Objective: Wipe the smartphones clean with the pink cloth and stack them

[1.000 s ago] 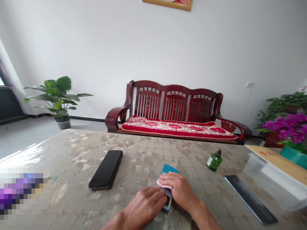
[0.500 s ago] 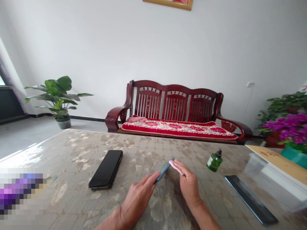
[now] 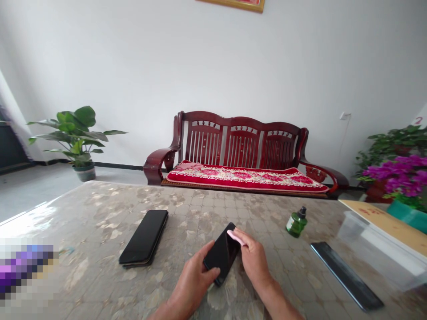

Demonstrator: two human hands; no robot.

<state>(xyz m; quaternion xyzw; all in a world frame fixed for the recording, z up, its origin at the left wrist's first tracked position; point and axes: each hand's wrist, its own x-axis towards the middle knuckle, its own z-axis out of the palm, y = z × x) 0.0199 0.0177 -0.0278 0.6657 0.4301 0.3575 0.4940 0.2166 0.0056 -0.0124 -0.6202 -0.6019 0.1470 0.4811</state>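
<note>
A smartphone (image 3: 219, 252) with a black screen is tilted over the table, its screen facing up toward me. My left hand (image 3: 193, 280) grips its lower left part, the thumb lying on the front near the bottom edge. Under the fingers of my right hand (image 3: 256, 260), a small pink cloth (image 3: 236, 238) touches the screen near the top right corner. Left of my hands lies another black phone (image 3: 145, 238), apparently stacked on something thin. To the right, a long dark phone-like slab (image 3: 347, 275) rests on the table.
A green bottle (image 3: 296, 223) with a black top stands on the patterned tabletop (image 3: 196, 206). Beyond the slab is a clear plastic box (image 3: 373, 242) with a tan board on it. A blurred purple item (image 3: 25, 266) lies at far left. Behind the table stands a wooden bench (image 3: 242, 142).
The phone has turned from nearly edge-on, blue back showing, to screen up. My left thumb has come onto its front, and the pink cloth now touches the screen.
</note>
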